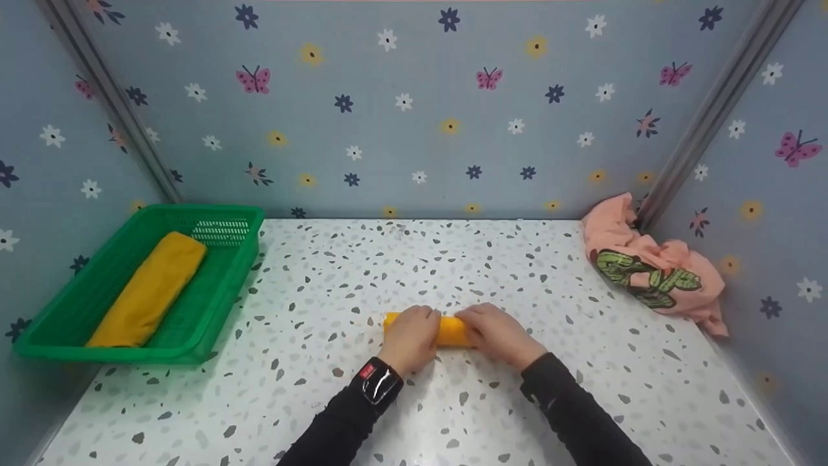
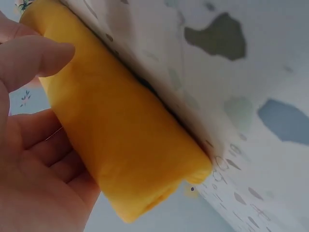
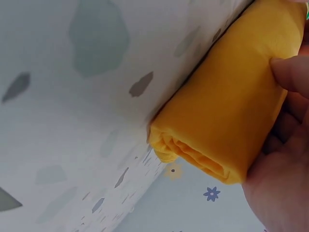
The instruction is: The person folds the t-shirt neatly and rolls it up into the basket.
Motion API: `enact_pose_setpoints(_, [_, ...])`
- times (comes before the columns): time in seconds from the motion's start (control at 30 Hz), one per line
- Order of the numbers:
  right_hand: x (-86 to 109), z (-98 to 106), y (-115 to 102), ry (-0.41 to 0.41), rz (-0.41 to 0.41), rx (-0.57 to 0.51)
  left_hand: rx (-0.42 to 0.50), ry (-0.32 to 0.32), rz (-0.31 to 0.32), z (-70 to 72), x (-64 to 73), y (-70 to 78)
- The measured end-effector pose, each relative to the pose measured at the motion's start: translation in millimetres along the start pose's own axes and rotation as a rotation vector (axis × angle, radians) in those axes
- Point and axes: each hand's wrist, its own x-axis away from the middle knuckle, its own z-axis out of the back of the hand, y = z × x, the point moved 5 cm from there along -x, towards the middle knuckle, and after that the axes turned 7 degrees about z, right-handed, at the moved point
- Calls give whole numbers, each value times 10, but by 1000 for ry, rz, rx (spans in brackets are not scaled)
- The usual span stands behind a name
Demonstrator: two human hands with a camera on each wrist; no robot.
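A yellow cloth roll [image 1: 453,331] lies crosswise on the speckled table, with both hands around it. My left hand [image 1: 412,338] grips its left part, fingers over the far side and thumb on the near side, as the left wrist view shows on the rolled cloth [image 2: 120,116]. On the right part, my right hand [image 1: 501,333] holds it the same way, thumb pressed into the fabric. The layered, folded end of the roll [image 3: 198,154] shows in the right wrist view.
At the left stands a green basket [image 1: 223,304] with another folded yellow cloth [image 1: 152,291] inside. A crumpled pink cloth [image 1: 698,268] with a green print lies at the back right against the wall. Flower-patterned panels [image 1: 414,129] enclose the table [image 1: 414,259] on three sides.
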Motion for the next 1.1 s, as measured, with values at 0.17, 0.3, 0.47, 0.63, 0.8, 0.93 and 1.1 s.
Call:
enact_pose_setpoints(0.17, [-6,-1,21,-11,21,-2,-28,-4,2,-69,-64,18])
enact_pose_setpoints(0.3, [-14,0,34,-29,5,-14,-36,-2,4,-97,-100,21])
enact_pose_setpoints(0.47, [-26,6,50,-43,-13,-40,-45,-39,2,-117,-148,10])
enact_pose_setpoints(0.63, [-40,3,72,-43,-20,-45,-57,-104,-9,-153,-211,-15])
enact_pose_setpoints(0.8, [-49,-1,87,-52,-42,-57,-50,-165,-9,-167,-255,-38])
enact_pose_setpoints(0.93, [-55,-4,90,-56,-37,-59,-42,-209,-9,-169,-293,-59])
enact_pose_setpoints(1.1, [-49,-4,85,-53,-28,-63,-29,-246,10,-178,-347,-85])
